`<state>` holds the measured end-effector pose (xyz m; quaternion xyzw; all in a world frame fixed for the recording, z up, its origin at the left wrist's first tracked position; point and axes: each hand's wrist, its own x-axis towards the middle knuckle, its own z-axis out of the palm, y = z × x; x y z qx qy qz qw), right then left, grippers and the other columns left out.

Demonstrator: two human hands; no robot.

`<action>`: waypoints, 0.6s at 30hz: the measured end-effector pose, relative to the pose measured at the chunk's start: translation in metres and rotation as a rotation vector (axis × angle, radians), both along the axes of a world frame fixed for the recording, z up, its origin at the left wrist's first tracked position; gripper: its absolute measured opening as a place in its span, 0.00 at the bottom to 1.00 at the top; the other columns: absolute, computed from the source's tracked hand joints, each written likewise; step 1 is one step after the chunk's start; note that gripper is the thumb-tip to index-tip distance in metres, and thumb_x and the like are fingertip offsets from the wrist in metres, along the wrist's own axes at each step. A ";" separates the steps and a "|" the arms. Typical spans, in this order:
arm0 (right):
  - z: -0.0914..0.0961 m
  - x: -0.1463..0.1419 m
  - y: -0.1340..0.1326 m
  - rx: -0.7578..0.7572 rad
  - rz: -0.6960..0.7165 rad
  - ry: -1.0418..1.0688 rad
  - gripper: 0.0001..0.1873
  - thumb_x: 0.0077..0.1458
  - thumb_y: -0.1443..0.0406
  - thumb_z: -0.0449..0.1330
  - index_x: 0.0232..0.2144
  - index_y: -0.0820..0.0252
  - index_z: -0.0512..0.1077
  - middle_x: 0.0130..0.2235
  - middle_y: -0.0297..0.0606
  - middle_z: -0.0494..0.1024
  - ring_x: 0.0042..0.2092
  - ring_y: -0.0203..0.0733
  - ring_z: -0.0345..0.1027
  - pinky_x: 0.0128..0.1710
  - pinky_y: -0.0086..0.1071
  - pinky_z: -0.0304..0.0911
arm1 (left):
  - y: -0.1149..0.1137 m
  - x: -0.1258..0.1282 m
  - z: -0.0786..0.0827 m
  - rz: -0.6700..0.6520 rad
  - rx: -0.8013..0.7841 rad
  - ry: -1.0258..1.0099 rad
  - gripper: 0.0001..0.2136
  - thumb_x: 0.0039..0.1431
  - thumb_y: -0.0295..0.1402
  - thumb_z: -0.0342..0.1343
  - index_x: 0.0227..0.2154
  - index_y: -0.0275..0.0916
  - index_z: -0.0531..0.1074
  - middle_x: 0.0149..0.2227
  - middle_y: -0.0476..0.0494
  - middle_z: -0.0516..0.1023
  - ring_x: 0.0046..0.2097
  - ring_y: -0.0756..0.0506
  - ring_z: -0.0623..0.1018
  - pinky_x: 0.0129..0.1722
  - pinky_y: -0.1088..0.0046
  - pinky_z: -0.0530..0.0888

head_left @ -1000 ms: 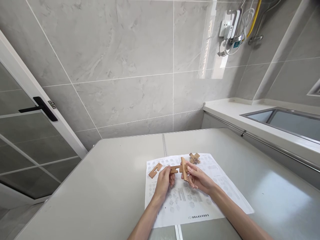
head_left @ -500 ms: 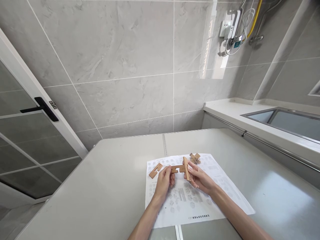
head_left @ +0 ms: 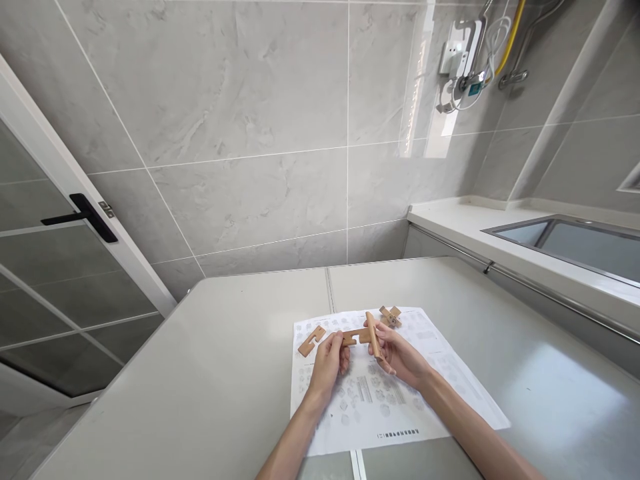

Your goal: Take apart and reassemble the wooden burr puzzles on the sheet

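Your left hand (head_left: 327,363) pinches notched piece (head_left: 363,335), long axis roughly along far edge of table (head_left: 240,333); right hand (head_left: 405,358) pinches crosspiece (head_left: 373,335), aimed there.

No lettering can be read with certainty: the white printed sheet (head_left: 340,441) carries a row of bold dark characters (head_left: 398,434) along its near edge and faint smaller print among its grey figures, all too small to make out; the loose notched wooden piece (head_left: 305,349) bears a tiny dark mark, and the teal tag (head_left: 475,89) by the wall pipes is likewise illegible
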<state>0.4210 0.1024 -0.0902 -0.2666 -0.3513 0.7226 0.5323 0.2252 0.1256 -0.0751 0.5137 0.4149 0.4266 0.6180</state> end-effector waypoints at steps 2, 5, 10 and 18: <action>0.000 0.000 0.000 -0.003 0.000 0.000 0.19 0.64 0.56 0.63 0.52 0.56 0.65 0.30 0.37 0.82 0.16 0.32 0.68 0.12 0.21 0.55 | -0.001 0.000 0.001 -0.002 -0.001 0.003 0.24 0.64 0.57 0.55 0.26 0.40 0.64 0.21 0.54 0.65 0.21 0.54 0.62 0.22 0.77 0.59; -0.001 0.000 -0.001 -0.003 -0.009 0.002 0.19 0.64 0.56 0.63 0.51 0.56 0.66 0.29 0.36 0.83 0.14 0.31 0.65 0.12 0.21 0.54 | -0.002 0.000 0.003 -0.010 -0.001 0.008 0.24 0.63 0.57 0.55 0.26 0.40 0.65 0.21 0.53 0.66 0.21 0.54 0.62 0.22 0.76 0.59; -0.001 0.000 0.000 0.028 -0.027 -0.004 0.15 0.64 0.56 0.62 0.46 0.56 0.67 0.29 0.37 0.83 0.14 0.30 0.62 0.13 0.21 0.53 | -0.003 0.000 0.005 -0.031 0.009 0.024 0.25 0.64 0.58 0.54 0.26 0.40 0.64 0.22 0.53 0.67 0.21 0.54 0.63 0.22 0.76 0.59; -0.001 0.000 0.000 0.035 -0.044 -0.004 0.16 0.63 0.57 0.63 0.49 0.57 0.67 0.29 0.38 0.83 0.14 0.30 0.61 0.13 0.22 0.52 | -0.002 0.000 0.003 -0.041 0.009 0.039 0.25 0.64 0.59 0.54 0.27 0.40 0.64 0.22 0.53 0.66 0.22 0.54 0.63 0.22 0.76 0.59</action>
